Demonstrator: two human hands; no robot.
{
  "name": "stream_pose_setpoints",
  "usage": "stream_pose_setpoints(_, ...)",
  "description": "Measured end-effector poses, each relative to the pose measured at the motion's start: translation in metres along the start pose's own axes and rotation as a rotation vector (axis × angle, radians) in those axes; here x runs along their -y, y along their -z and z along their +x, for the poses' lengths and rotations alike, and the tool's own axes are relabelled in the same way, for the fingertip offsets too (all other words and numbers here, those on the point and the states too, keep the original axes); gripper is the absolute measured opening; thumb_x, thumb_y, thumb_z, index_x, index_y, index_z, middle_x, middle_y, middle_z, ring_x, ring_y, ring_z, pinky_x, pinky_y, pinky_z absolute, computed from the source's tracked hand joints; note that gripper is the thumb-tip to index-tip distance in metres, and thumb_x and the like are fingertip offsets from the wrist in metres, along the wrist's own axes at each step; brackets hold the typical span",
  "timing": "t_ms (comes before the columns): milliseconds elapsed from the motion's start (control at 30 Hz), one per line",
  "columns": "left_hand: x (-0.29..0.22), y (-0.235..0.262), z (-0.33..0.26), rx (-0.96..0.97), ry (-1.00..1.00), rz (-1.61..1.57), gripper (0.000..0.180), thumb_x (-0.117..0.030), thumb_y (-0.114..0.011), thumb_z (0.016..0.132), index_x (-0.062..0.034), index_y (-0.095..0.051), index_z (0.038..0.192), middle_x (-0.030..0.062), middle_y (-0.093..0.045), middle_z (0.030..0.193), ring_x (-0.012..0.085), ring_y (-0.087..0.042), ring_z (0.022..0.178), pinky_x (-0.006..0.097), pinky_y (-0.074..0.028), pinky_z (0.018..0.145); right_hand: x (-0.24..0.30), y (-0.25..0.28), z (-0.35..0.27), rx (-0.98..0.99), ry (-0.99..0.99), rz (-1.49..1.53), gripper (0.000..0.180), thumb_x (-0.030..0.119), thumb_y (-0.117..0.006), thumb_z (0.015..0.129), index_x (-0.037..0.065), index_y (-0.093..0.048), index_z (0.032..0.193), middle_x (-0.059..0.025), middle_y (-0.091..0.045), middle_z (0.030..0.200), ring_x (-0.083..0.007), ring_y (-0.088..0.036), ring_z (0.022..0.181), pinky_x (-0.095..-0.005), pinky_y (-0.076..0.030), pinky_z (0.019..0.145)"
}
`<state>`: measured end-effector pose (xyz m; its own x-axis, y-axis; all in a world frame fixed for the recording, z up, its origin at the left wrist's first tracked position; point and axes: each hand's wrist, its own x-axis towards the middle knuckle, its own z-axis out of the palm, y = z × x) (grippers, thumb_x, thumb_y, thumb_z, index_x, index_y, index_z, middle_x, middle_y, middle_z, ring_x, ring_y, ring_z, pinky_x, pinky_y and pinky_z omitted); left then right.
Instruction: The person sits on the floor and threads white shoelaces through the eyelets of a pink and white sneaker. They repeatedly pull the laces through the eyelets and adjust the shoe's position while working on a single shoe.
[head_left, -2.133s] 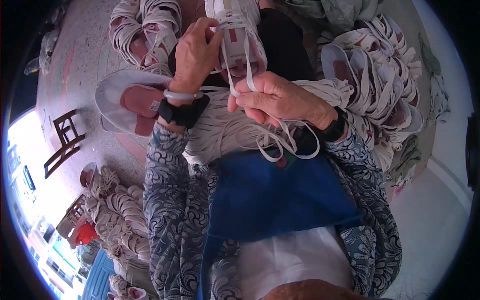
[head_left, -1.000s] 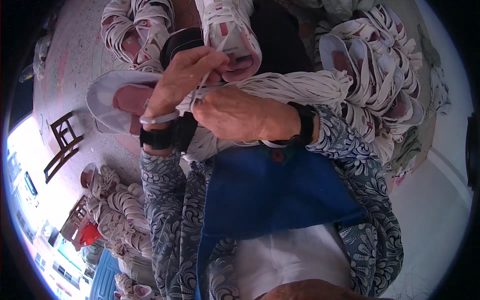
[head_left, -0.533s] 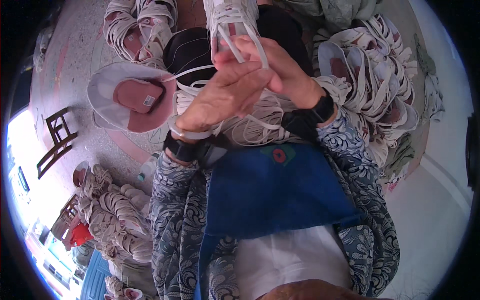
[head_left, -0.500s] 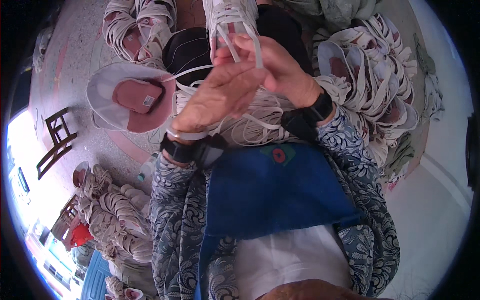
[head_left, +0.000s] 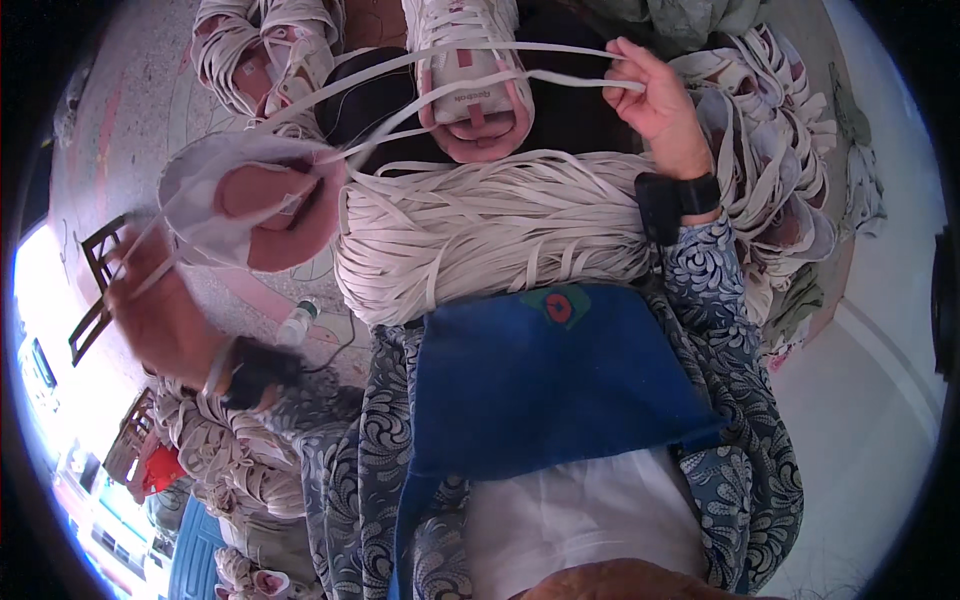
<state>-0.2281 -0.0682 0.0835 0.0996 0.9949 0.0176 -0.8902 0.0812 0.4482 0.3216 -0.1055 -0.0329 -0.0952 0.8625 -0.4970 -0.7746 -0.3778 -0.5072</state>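
Up by my right shoulder side, my right hand is closed on white flat shoelaces, two strands of which cross to the left in front of a sneaker. My left hand is far out to the left, smeared by motion, with lace strands running into its fingers. The white and pink sneaker stands at the top middle, its toe away and its heel opening towards me. Below it a thick bundle of white laces lies across my lap. A white and pink shoe piece lies between my left hand and the bundle.
Piles of laced sneakers stand at the upper left, the right and the lower left. A small wooden chair and a clear bottle are on the floor at left. A blue apron covers my front.
My hands, together in front of the sneaker before, have drawn wide apart, the left one down and left, the right one right. The laces now stretch between them, and the lap bundle shows fully.
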Motion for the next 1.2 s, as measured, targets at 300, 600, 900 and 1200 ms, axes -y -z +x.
stream_pose_setpoints(300, -0.105, 0.051, -0.063, -0.53, -0.484, 0.589, 0.03, -0.005, -0.054, 0.089, 0.0095, -0.053, 0.116, 0.0188, -0.06, 0.107, 0.0251, -0.055, 0.106, 0.037, -0.041, 0.096, 0.039, 0.077, 0.027, -0.28, 0.313, -0.142, 0.022, 0.011, -0.066, 0.087, -0.002, -0.059, 0.103, 0.0026, -0.04, 0.058, -0.0086, -0.039, 0.051, -0.0273, -0.042, 0.057)
stream_pose_setpoints(600, -0.055, 0.066, -0.045, -0.658, -0.597, 1.419, 0.036, -0.005, -0.058, 0.086, 0.0046, -0.054, 0.121, 0.012, -0.062, 0.106, 0.0142, -0.057, 0.094, 0.024, -0.042, 0.078, 0.047, 0.005, 0.018, -0.58, 0.472, -1.285, 0.025, 0.023, -0.058, 0.094, 0.0, -0.062, 0.103, -0.0034, -0.052, 0.064, -0.0127, -0.049, 0.055, -0.0299, -0.044, 0.051)
stream_pose_setpoints(900, 0.201, -0.059, 0.032, 0.1, 0.296, 1.344, 0.028, -0.024, -0.055, 0.092, -0.0023, -0.065, 0.106, 0.0093, -0.067, 0.095, 0.0151, -0.062, 0.068, 0.028, -0.048, 0.059, -0.006, -0.108, -0.016, 0.083, 0.66, -1.554, 0.027, 0.017, -0.05, 0.097, -0.002, -0.059, 0.114, -0.0129, -0.062, 0.09, -0.0202, -0.061, 0.066, -0.0326, -0.05, 0.06)
stream_pose_setpoints(1200, 0.206, -0.028, 0.048, 0.206, 0.576, 1.499, 0.033, -0.032, -0.055, 0.094, -0.0016, -0.064, 0.104, 0.0046, -0.059, 0.068, 0.0094, -0.055, 0.055, 0.026, -0.044, 0.05, -0.007, -0.094, -0.007, 0.365, 0.823, -1.887, 0.02, 0.01, -0.057, 0.089, -0.006, -0.06, 0.101, -0.016, -0.059, 0.083, -0.0304, -0.057, 0.074, -0.0372, -0.047, 0.066)
